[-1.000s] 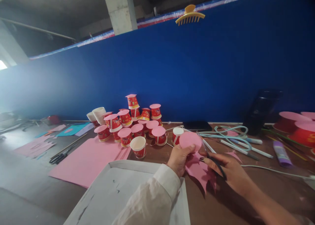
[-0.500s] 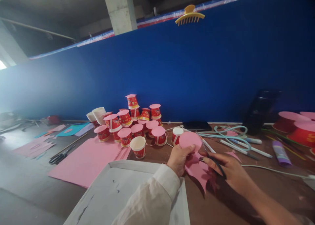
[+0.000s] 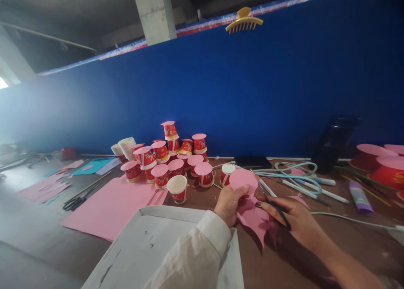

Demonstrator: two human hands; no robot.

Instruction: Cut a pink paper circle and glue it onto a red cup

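Pinched in my left hand [image 3: 229,204] is a piece of pink paper [image 3: 243,180] with a rounded upper part and jagged strips hanging below. My right hand [image 3: 292,219] is closed on black-handled scissors [image 3: 279,211], whose blades point up and left beside the paper's right edge. Just behind the paper stands a red cup with a white top [image 3: 227,174]. Several red cups topped with pink discs [image 3: 203,169] are grouped and partly stacked to the left, and an upright open cup [image 3: 177,188] stands in front of them.
A white tray-like board [image 3: 158,234] lies under my left forearm, beside pink sheets [image 3: 110,204] and other scissors [image 3: 75,201]. Toward the right are a coiled pale cable [image 3: 296,177], white markers [image 3: 328,193], a purple glue stick [image 3: 360,197] and a dark bottle [image 3: 335,143].
The rounded part of the pink paper has shifted very slightly against the scissor blades. Both hands stay in nearly the same place.
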